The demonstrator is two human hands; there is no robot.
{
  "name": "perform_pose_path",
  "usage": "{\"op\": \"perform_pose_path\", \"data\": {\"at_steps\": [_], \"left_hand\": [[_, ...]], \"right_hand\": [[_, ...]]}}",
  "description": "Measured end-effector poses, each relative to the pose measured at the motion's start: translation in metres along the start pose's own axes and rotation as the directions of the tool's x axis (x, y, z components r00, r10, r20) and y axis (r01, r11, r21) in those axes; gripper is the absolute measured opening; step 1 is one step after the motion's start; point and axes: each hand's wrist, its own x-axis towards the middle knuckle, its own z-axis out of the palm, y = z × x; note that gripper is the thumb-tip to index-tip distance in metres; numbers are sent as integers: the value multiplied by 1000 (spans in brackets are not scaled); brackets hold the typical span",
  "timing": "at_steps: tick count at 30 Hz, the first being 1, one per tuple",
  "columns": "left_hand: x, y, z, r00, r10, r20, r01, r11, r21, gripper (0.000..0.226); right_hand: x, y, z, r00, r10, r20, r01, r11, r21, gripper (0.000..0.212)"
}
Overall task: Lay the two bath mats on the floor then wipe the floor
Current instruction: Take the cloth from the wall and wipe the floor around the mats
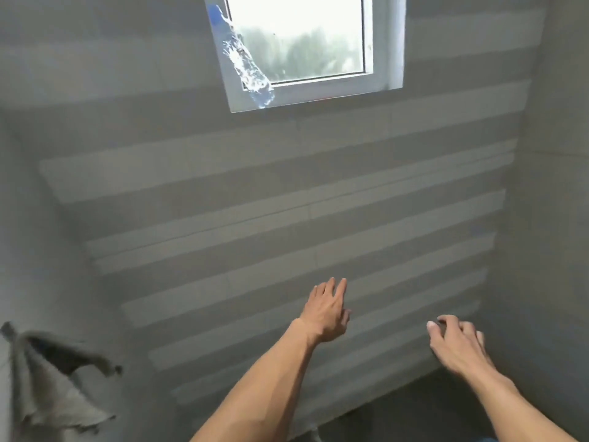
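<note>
Two bare forearms reach out from the bottom edge. Tiled wall (287,193) fills the view; window (302,43) above. Grey cloth (54,387), maybe a mat, hangs blurred at lower left. Dark floor (414,409) shows at lower right; no mat on it. Likely between steps; next move needs a mat. Left hand (328,311) grip wide, empty; right hand (459,342) loosely curled, empty

We see the grey cloth (47,387) at near left blurred and cut by the frame's edge, so we cannot tell what it is. The window (306,49) runs off the top. Both forearms leave the bottom edge.
</note>
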Motion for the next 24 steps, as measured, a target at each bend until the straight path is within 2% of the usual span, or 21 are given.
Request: {"op": "perform_pose_path", "data": {"at_steps": [6, 11, 15, 17, 20, 21, 24], "left_hand": [[-57, -72, -55, 949, -303, -92, 305, 952, 17, 72], [-123, -112, -99, 826, -536, -176, 550, 835, 39, 73], [-192, -126, -123, 664, -694, -277, 735, 673, 78, 72], [-228, -132, -131, 529, -784, -326, 838, 544, 51, 66], [-272, -139, -145, 286, -887, -363, 945, 324, -47, 47], [-283, -142, -149, 232, -907, -351, 959, 273, -72, 44], [-303, -151, -159, 159, -937, -311, 977, 194, -86, 36]], "right_hand": [[13, -112, 21, 948, -299, 113, 299, 954, 15, 49], [-12, -192, 36, 831, -519, 201, 515, 854, 77, 47], [-50, -245, 53, 703, -648, 292, 642, 755, 131, 49], [-75, -265, 64, 629, -702, 334, 694, 701, 166, 50], [-108, -295, 80, 501, -774, 388, 765, 605, 219, 49], [-118, -305, 85, 458, -792, 403, 783, 575, 239, 48], [-146, -336, 101, 340, -836, 431, 827, 484, 286, 45]]}}
